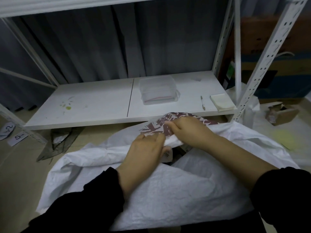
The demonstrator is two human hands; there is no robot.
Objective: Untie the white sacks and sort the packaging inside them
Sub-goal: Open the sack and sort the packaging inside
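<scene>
Presently both hands are at the sack's mouth. Left hand [146,148]: fingers curled over a fold of white rim, gripping it. Right hand [186,132], at its 1 o'clock: fingers bunched, pinching the maroon-printed rim [156,126]. White sack [168,190] lies slumped on the floor under both forearms, mouth toward 12 o'clock, seemingly untied already. A dark gap under the hands shows a scrap of packaging [168,156]; type unreadable.

Risk, as I judge it: an uneven pull and the woven cloth slips out of a pinch. Or the slack sack rolls and spills its load on the floor before any sorting. Rim sits close below the shelf edge and could snag there.

Outward: low white shelf [94,105] at 12, carrying a clear plastic box [158,91], with a pen [202,103] and cream pad [222,102] at 1. Dark mesh cloth [62,140] on the floor at 9, number tags [18,137] beyond it. Cardboard box [282,113] at 2. Grey curtain [101,39] behind.
</scene>
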